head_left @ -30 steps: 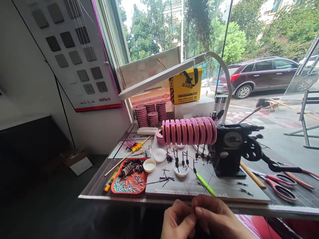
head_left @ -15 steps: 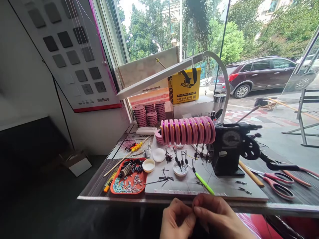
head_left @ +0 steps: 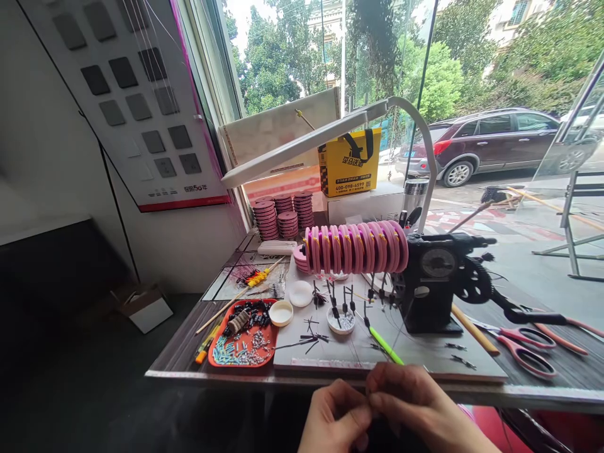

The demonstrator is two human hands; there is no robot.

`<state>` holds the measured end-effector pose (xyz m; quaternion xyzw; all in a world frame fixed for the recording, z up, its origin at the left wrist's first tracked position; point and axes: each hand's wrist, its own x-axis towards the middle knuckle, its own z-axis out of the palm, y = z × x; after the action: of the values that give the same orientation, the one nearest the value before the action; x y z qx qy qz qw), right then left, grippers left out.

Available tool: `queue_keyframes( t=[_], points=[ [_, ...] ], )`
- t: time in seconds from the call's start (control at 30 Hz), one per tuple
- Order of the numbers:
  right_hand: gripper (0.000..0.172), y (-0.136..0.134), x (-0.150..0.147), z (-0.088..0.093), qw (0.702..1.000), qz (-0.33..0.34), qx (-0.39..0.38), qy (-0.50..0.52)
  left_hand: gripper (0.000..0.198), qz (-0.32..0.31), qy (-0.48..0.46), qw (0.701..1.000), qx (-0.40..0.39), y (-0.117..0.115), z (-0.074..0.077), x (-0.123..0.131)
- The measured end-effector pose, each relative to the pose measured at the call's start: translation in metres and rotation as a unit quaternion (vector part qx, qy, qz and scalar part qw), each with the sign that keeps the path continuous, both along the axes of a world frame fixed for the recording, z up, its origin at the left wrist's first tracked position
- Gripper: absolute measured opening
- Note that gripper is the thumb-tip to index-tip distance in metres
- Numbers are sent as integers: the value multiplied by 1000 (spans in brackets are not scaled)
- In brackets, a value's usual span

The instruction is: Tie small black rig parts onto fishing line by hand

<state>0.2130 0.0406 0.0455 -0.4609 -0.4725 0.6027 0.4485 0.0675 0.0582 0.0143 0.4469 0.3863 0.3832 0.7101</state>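
Below the table's front edge, my left hand (head_left: 336, 415) and my right hand (head_left: 410, 399) meet with fingertips pinched together. Whatever lies between the fingers is too small to make out. Just beyond them a bright green pen-like tool (head_left: 384, 345) rests on the grey board (head_left: 302, 362). A round white dish (head_left: 340, 322) of tiny clear pieces stands on the board, black stems sticking up from it. Short black tube pieces (head_left: 314, 340) lie left of the dish. Behind these, a row of pink foam spools (head_left: 353, 247) sits on the shaft of a black hand-cranked winder (head_left: 431, 289).
An orange tray (head_left: 241, 362) of small metal and coloured parts stands at the left, beside a white lid (head_left: 282, 313). Red-handled scissors (head_left: 528, 352) lie at the right. A white lamp arm (head_left: 306, 141) spans the back, near stacked pink spools (head_left: 265, 220) and a yellow bag (head_left: 352, 165).
Both hands stay pinched together in nearly the same spot. My left fingers have turned slightly, and the right hand has shifted a little; the table looks unchanged.
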Motion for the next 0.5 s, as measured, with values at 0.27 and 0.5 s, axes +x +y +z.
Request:
queue_keyframes(
  t=[0.27,0.5],
  points=[
    [44,1,1,-11,995,46,-10,91,48,75,51,990,108,-6,1,2],
    [49,11,-16,-32,958,30,-48,281,37,179,136,933,283,-10,-3,2]
  ],
)
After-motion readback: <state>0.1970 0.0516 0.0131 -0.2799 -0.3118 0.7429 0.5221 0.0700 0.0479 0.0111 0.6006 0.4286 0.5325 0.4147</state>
